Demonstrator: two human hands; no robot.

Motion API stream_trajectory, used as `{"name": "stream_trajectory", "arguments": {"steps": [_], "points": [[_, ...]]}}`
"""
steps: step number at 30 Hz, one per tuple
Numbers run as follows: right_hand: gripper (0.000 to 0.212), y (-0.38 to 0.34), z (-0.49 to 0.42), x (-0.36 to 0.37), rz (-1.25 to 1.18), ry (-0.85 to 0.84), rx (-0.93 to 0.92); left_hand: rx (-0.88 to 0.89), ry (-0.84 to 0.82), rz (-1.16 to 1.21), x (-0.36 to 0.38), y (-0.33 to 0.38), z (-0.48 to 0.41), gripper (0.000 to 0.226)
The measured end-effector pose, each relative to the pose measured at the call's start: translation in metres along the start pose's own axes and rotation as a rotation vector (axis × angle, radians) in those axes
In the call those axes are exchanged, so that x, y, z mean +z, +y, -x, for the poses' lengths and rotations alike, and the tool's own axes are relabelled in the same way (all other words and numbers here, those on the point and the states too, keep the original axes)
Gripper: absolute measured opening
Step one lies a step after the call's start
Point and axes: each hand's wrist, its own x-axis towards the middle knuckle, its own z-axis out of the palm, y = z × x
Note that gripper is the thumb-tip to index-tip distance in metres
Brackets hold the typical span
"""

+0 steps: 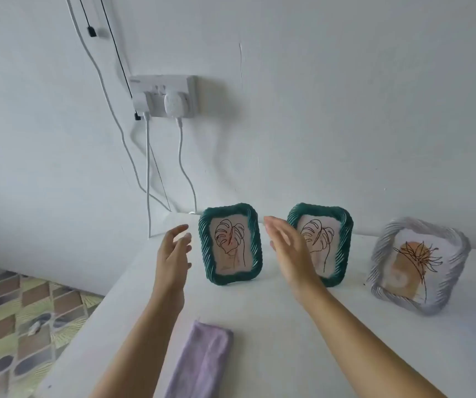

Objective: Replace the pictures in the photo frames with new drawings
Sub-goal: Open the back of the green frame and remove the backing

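The left teal frame point(205, 249) and the middle teal frame point(346, 239) both carried a ribbed, rope-like twist. The left leaf drawing point(229, 245) and the middle leaf drawing point(318, 239) were black lines on pale pink. The grey frame point(381, 251) was silvery with the same twist. Its plant drawing point(416, 258) set black lines over an orange disc and a tan shape. The cloth point(202, 363) was lilac, the tabletop point(274, 326) white. The patterned covering point(15, 311) showed brown, grey and yellow-green diamonds.

Both forearms are stretching forward on either side of the leftmost green frame point(204, 248). The left hand point(173, 254) is hovering just left of it, fingers loosely spread, holding nothing. The right hand point(288, 248) is hovering just right of it, fingers straight, palm facing the frame.
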Motion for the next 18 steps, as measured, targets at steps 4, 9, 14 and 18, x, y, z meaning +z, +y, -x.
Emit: {"name": "stream_trajectory", "arguments": {"steps": [4, 9, 14, 18], "points": [[0.043, 0.010, -0.016, 0.018, 0.121, -0.034, 0.069, -0.060, -0.063, -0.056, 0.009, -0.008, -0.019, 0.026], [0.051, 0.021, -0.036, 0.032, 0.203, -0.064, 0.159, -0.091, -0.130, -0.082, 0.012, -0.017, -0.039, 0.023], [0.039, 0.024, -0.046, 0.038, 0.245, -0.009, 0.180, -0.111, -0.182, -0.077, 0.017, -0.024, -0.041, 0.022], [0.039, 0.030, -0.045, 0.036, 0.261, -0.004, 0.151, -0.105, -0.185, -0.077, 0.021, -0.027, -0.036, 0.024]]}}
